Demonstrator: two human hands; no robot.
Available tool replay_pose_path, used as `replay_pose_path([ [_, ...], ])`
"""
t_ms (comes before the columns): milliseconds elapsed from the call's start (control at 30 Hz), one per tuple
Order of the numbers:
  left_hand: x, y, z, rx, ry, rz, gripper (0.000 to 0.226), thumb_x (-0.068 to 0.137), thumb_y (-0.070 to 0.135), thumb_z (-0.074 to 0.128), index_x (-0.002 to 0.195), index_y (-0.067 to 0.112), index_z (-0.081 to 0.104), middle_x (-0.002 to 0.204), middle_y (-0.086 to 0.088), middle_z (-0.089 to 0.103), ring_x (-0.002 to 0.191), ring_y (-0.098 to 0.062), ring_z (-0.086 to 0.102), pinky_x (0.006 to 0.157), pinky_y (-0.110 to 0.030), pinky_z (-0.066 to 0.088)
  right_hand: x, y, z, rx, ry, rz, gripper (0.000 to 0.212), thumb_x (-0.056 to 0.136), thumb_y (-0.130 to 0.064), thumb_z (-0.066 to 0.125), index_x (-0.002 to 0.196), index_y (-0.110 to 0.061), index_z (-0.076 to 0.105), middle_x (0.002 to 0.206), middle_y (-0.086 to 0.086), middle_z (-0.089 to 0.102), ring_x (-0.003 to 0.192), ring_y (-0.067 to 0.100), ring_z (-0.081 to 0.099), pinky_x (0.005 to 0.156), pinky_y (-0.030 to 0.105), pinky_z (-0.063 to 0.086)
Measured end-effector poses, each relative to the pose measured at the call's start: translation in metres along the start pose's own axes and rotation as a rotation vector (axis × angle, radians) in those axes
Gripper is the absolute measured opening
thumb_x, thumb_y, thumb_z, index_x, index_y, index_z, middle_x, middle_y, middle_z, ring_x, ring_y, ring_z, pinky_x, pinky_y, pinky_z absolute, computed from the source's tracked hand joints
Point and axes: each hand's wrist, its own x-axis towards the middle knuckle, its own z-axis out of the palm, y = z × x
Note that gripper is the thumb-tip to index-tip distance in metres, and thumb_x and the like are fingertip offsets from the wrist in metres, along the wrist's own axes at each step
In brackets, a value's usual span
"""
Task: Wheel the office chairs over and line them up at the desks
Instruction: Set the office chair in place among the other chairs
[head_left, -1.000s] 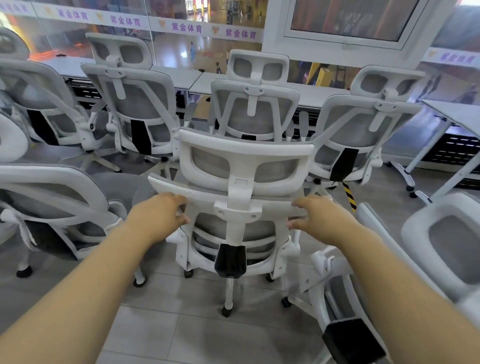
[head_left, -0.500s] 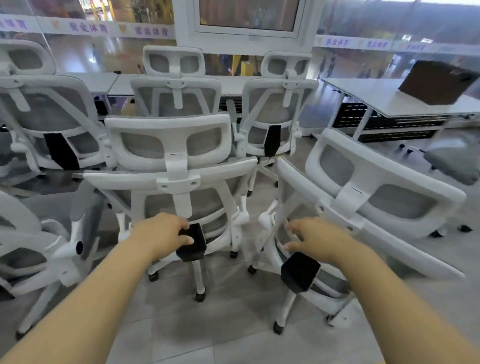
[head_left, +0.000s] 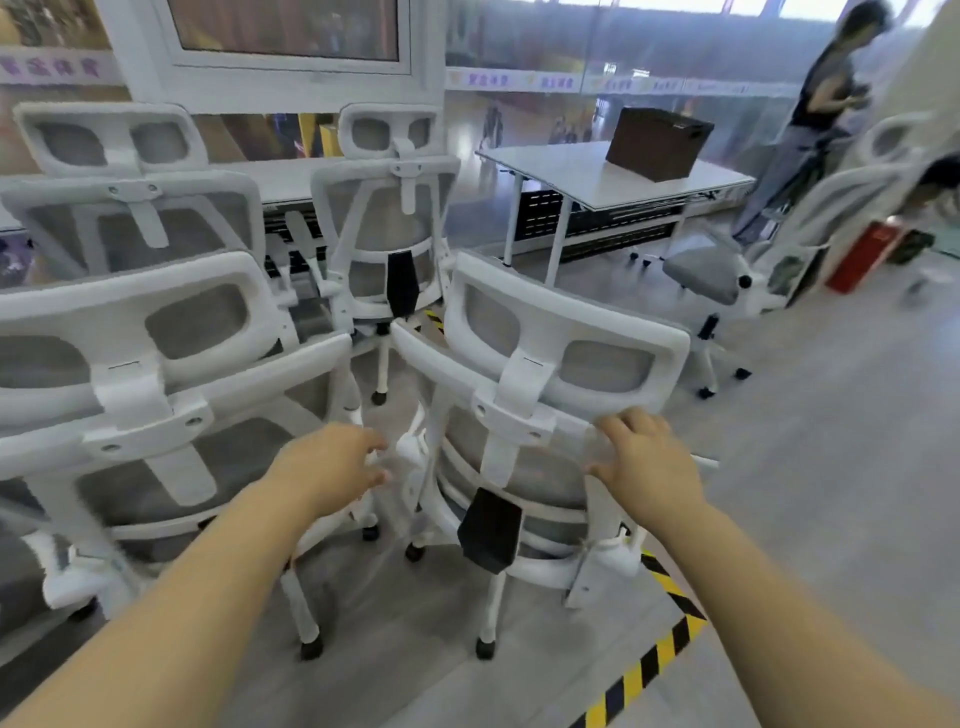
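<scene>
Progress looks partial, in my judgement. Several white-framed office chairs with grey mesh backs already stand with their backs to the viewer at the long white desk at 11 o'clock, among them the chair with a black lumbar pad at 12 o'clock. The white mesh-back chair with a tilted headrest, in the centre and close to the person, is not yet at a desk; it stands on the floor beside another white mesh chair at 9 o'clock. One more grey-seated chair is loose at 2 o'clock, near the separate white table at 1 o'clock, so some chairs seem left to wheel and line up.

The right hand rests on the top bar of the centre chair's backrest, fingers bent over its edge in a light hold. The left hand is near the left side of the same backrest, fingers loosely spread; it is blurred, and I cannot tell if it touches the frame.

The floor is grey tile, with a yellow-and-black striped tape at 5 o'clock. A dark brown box sits on the table. Glass walls with printed banners run behind, and another person stands at 2 o'clock.
</scene>
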Motion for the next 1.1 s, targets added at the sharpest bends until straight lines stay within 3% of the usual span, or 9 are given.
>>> replay_pose_path([
  [233,0.072,0.049,-0.006,-0.039,0.136,0.099,0.053,0.09,0.026,0.055,0.139,0.028,0.036,0.144,0.005,0.037,0.13,-0.018,0.038,0.096,-0.036,0.041,0.033,0.034,0.023,0.035,0.059,-0.104,0.048,0.056,-0.015,0.087,0.1,-0.017,0.069,0.083,0.008,0.065,0.072,0.036,0.063,0.047,0.04,0.048],
  [433,0.124,0.08,-0.002,0.002,0.191,0.16,0.063,0.088,0.021,0.061,0.144,0.023,0.031,0.153,0.003,0.023,0.141,-0.022,0.015,0.113,-0.037,0.023,0.063,0.067,0.021,0.139,0.052,-0.155,0.038,0.064,-0.019,0.081,0.1,-0.02,0.069,0.091,0.004,0.068,0.079,0.033,0.062,0.052,0.039,0.05],
  [567,0.153,0.099,0.003,-0.027,0.212,0.175,0.059,0.086,0.018,0.064,0.14,0.014,0.039,0.147,-0.006,0.036,0.138,-0.028,0.024,0.114,-0.035,0.018,0.083,0.094,0.026,0.153,0.071,-0.21,0.039,0.06,-0.017,0.084,0.095,-0.021,0.07,0.089,0.0,0.069,0.077,0.03,0.064,0.048,0.035,0.05],
  [733,0.181,0.116,0.013,-0.099,0.309,0.182,0.046,0.082,0.014,0.068,0.126,0.013,0.057,0.128,-0.01,0.055,0.12,-0.033,0.045,0.104,-0.042,0.037,0.121,0.135,0.032,0.161,0.076,-0.243,0.042,0.056,-0.01,0.087,0.094,-0.017,0.071,0.085,0.003,0.07,0.07,0.03,0.064,0.048,0.034,0.051],
  [867,0.203,0.138,0.017,-0.094,0.365,0.196,0.047,0.078,0.01,0.071,0.124,0.011,0.06,0.124,-0.01,0.059,0.117,-0.033,0.05,0.099,-0.041,0.039,0.156,0.167,0.04,0.176,0.075,-0.221,0.04,0.06,-0.004,0.083,0.098,-0.013,0.071,0.09,0.008,0.07,0.074,0.035,0.064,0.059,0.039,0.053],
  [933,0.216,0.151,0.013,-0.091,0.381,0.194,0.045,0.079,0.008,0.07,0.123,0.01,0.06,0.123,-0.01,0.06,0.117,-0.031,0.05,0.096,-0.039,0.041,0.177,0.179,0.043,0.188,0.074,-0.175,0.037,0.071,-0.003,0.075,0.105,-0.014,0.07,0.099,0.008,0.069,0.085,0.036,0.063,0.076,0.045,0.052],
  [1000,0.23,0.158,0.01,-0.101,0.388,0.192,0.044,0.079,0.007,0.069,0.122,0.01,0.061,0.121,-0.009,0.061,0.116,-0.029,0.05,0.095,-0.039,0.042,0.198,0.188,0.047,0.203,0.054,-0.161,0.036,0.08,-0.004,0.066,0.114,-0.016,0.066,0.11,0.008,0.066,0.098,0.035,0.059,0.095,0.052,0.043],
  [1100,0.252,0.16,0.003,-0.115,0.394,0.153,0.041,0.078,0.009,0.07,0.118,0.011,0.063,0.118,-0.007,0.063,0.114,-0.028,0.053,0.091,-0.04,0.046,0.23,0.2,0.048,0.247,0.016,-0.17,0.036,0.086,-0.007,0.059,0.121,-0.016,0.062,0.12,0.007,0.061,0.11,0.034,0.052,0.106,0.051,0.032],
])
